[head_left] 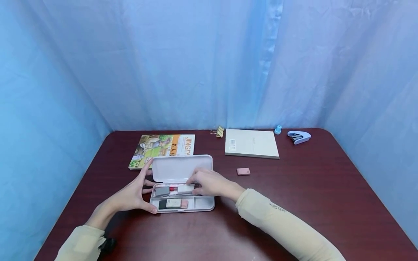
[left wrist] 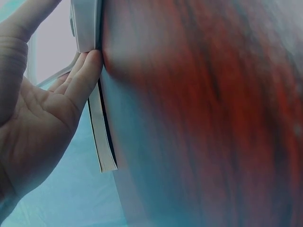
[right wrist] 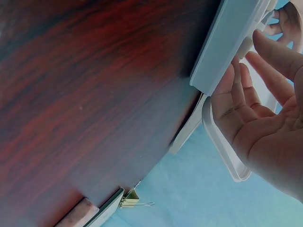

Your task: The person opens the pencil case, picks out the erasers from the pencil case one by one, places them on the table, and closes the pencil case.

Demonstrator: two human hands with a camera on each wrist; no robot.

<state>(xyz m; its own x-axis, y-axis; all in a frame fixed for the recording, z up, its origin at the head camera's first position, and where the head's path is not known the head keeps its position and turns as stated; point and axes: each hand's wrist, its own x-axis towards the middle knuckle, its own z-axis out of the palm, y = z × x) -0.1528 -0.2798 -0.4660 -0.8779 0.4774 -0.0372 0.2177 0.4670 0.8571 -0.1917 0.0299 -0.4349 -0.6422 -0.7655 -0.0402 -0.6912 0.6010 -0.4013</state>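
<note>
A white pencil case (head_left: 204,204) lies on the table with its lid (head_left: 183,169) raised. My left hand (head_left: 130,194) spans its left end, thumb by the front corner and the straight fingers (left wrist: 83,78) against the end and lid. Over the back compartment, my right hand (head_left: 210,183) pinches a white eraser (head_left: 185,189) between thumb and fingers. Beside that eraser are a grey eraser (head_left: 162,191) and a red-tipped item (head_left: 172,189). The front compartment holds a black-and-white eraser (head_left: 173,203) and a pink one (head_left: 184,203).
An illustrated book (head_left: 143,152) lies behind the case. Farther right are a pink eraser (head_left: 243,171), a cream notebook (head_left: 253,143), a gold binder clip (head_left: 220,131), a small blue object (head_left: 278,129) and a light blue stapler (head_left: 299,137). Blue curtains (head_left: 183,72) border the table.
</note>
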